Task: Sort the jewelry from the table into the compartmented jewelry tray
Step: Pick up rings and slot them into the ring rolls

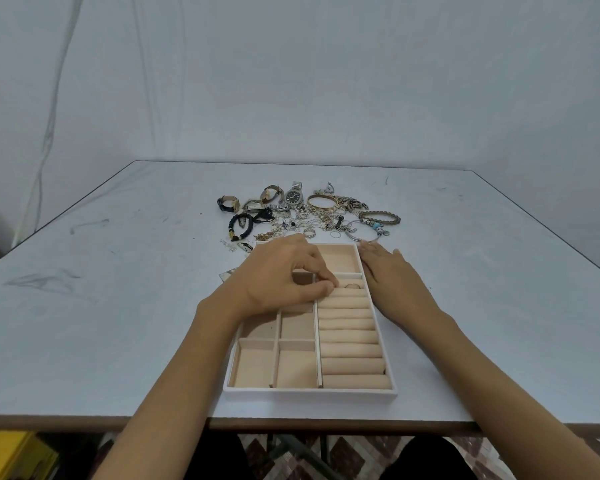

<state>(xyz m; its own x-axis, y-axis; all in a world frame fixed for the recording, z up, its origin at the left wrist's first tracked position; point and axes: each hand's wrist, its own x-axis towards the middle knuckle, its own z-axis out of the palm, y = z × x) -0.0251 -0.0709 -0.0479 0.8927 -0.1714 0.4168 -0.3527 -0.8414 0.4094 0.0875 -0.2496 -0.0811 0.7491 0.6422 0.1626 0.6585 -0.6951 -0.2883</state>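
Note:
A white jewelry tray (309, 393) with beige lining sits near the table's front edge, with square compartments on its left and ring rolls (350, 348) on its right. One ring (353, 286) is tucked in the top ring roll. My left hand (281, 275) hovers over the tray's upper middle, thumb and forefinger pinched at the top roll just left of the ring; whether they hold something is hidden. My right hand (392, 282) lies flat against the tray's right wall. A pile of jewelry (309, 213) lies beyond the tray: watches, bangles, bead bracelets, rings, chains.
The grey table (118, 306) stretches wide to both sides of the tray. A small pale item (227, 273) peeks out left of my left hand. Below the table edge a yellow object (11, 452) stands at the left.

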